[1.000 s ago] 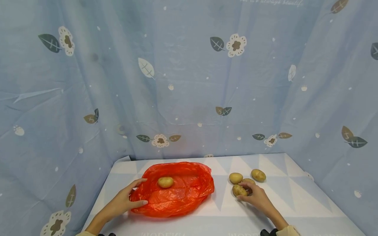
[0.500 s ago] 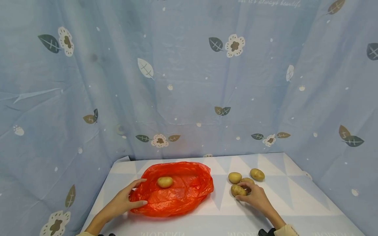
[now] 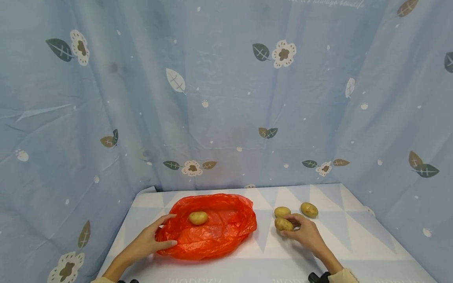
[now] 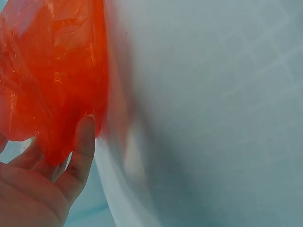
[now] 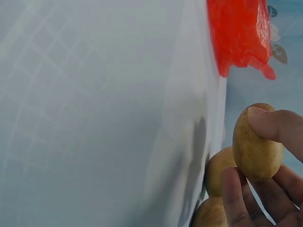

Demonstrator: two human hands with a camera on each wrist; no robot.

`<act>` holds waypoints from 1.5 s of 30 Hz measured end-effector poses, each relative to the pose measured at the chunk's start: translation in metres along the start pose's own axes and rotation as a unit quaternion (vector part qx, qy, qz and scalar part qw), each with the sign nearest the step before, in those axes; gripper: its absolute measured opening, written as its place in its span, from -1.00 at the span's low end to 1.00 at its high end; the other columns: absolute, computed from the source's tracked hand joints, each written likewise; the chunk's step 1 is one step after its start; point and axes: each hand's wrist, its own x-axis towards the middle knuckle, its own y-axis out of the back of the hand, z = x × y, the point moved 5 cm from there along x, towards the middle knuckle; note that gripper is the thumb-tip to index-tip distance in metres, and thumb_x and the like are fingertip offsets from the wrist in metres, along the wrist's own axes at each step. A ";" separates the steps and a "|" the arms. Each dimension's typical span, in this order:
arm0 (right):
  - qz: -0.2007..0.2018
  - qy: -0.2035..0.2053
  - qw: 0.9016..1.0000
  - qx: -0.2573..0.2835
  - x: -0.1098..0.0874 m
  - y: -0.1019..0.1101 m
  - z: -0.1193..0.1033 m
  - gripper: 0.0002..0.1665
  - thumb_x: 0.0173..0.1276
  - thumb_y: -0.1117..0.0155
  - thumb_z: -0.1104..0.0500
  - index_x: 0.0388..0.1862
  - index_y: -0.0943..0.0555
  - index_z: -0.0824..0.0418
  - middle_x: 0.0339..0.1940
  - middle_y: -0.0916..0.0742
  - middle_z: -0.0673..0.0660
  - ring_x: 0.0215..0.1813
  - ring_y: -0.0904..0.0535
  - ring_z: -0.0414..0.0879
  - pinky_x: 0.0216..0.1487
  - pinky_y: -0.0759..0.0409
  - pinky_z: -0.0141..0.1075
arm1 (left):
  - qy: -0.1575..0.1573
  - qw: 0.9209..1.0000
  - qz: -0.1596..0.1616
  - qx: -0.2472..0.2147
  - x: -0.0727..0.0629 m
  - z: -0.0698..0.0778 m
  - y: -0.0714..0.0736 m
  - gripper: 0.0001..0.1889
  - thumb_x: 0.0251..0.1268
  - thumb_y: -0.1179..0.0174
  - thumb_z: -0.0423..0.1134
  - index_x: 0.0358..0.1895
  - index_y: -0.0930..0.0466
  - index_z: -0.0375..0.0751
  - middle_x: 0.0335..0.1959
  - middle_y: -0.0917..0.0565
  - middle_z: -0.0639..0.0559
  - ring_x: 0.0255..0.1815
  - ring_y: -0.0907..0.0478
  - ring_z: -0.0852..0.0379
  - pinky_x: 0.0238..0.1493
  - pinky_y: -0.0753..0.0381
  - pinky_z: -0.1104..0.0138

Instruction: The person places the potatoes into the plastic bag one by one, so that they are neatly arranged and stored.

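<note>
A red plastic bag (image 3: 216,234) lies spread on the left half of the table, with one potato (image 3: 198,218) in it. My left hand (image 3: 150,239) holds the bag's left edge, and in the left wrist view the red film hangs between thumb and fingers. On the right, my right hand (image 3: 307,234) pinches another potato (image 5: 258,146) between thumb and fingers, off the table. Just behind the held one is a potato (image 3: 282,212). Farther right and back sits another potato (image 3: 309,210). My right hand hides part of this group in the head view.
The table (image 3: 276,267) has a white and pale blue triangle-patterned cover. A blue curtain (image 3: 226,98) with leaves and flowers hangs behind it and along both sides. In the right wrist view, two potatoes rest on the table below the held one.
My right hand has raised its potato from the table and shifted it slightly left and back. The potato formerly seen behind it is now covered by the hand. My left hand stays in place.
</note>
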 end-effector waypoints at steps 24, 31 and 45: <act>-0.011 0.018 0.998 0.066 0.009 -0.009 -0.027 -0.35 0.00 -0.74 0.07 0.12 -0.71 0.00 -0.03 -0.77 -0.02 -0.11 -0.65 -0.10 -0.13 -0.63 -0.31 | 0.009 1.000 0.011 -0.005 0.000 -0.002 0.005 -0.15 0.10 -0.57 -0.04 0.49 -0.37 0.10 0.33 -0.48 -0.19 -0.03 -0.51 -0.03 -0.12 -0.67 0.19; -0.018 0.021 0.998 0.064 0.010 -0.011 -0.036 -0.36 0.01 -0.73 0.10 0.13 -0.71 0.00 0.00 -0.77 -0.01 -0.12 -0.64 -0.09 -0.12 -0.63 -0.30 | 0.015 1.000 0.013 -0.009 -0.002 -0.004 0.003 -0.14 0.09 -0.58 -0.04 0.49 -0.37 0.09 0.33 -0.49 -0.18 -0.03 -0.51 -0.02 -0.13 -0.69 0.19; -0.008 0.031 0.999 0.032 0.015 -0.018 -0.052 -0.37 -0.02 -0.75 -0.03 0.09 -0.72 -0.12 -0.07 -0.77 -0.04 -0.15 -0.65 -0.12 -0.11 -0.62 -0.25 | 0.019 1.000 0.015 -0.015 -0.001 -0.004 0.003 -0.13 0.09 -0.58 -0.05 0.50 -0.36 0.11 0.34 -0.48 -0.18 -0.03 -0.51 -0.03 -0.13 -0.70 0.18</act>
